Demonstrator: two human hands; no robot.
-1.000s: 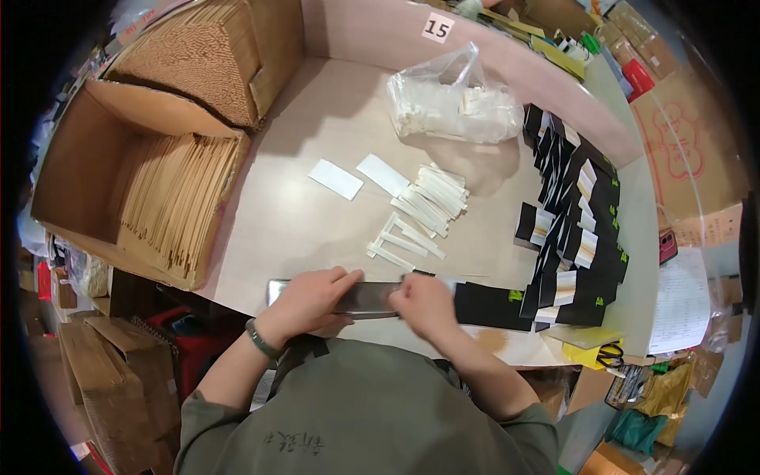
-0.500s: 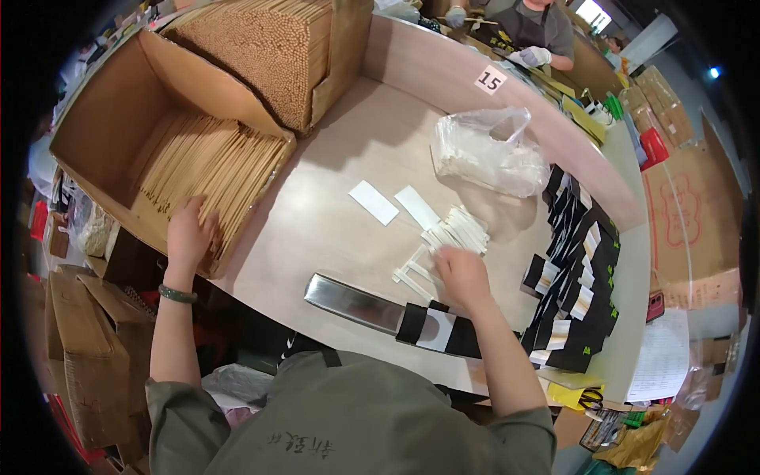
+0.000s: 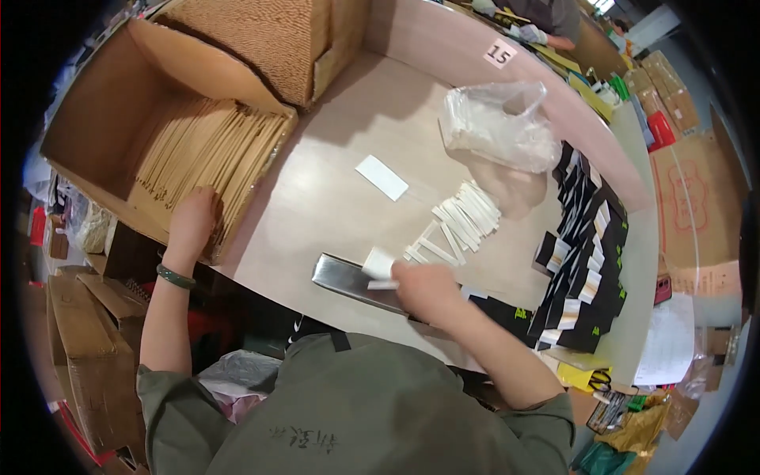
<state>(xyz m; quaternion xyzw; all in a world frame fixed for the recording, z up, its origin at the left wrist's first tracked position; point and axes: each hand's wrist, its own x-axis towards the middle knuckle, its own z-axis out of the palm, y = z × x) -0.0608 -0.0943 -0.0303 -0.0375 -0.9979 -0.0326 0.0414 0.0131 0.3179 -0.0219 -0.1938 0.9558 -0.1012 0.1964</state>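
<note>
My left hand [image 3: 195,218] is down in the open cardboard box [image 3: 93,111], curled at the near ends of the thin wooden sticks [image 3: 214,146]; its fingertips are partly hidden. Over the shiny metal bar [image 3: 344,279], my right hand [image 3: 430,291] pinches a white card [image 3: 379,262], slightly blurred, and a narrow white strip [image 3: 382,285]. A black sleeve [image 3: 507,310] with a white panel lies partly behind my right forearm. Beyond that hand is a loose pile of white strips [image 3: 469,212]. A second white card [image 3: 381,177] lies flat on the table.
A taller carton [image 3: 261,47] packed with stick ends stands at the back left. A clear plastic bag [image 3: 499,127] of white pieces sits by the table's raised pink wall [image 3: 443,39]. Overlapping black sleeves [image 3: 582,269] line the right side. Another person's gloved hand [image 3: 529,33] shows beyond the wall.
My right hand has moved left from the strip pile to above the metal bar, now with a white card and strip. One flat card has left the table. My left hand has curled more.
</note>
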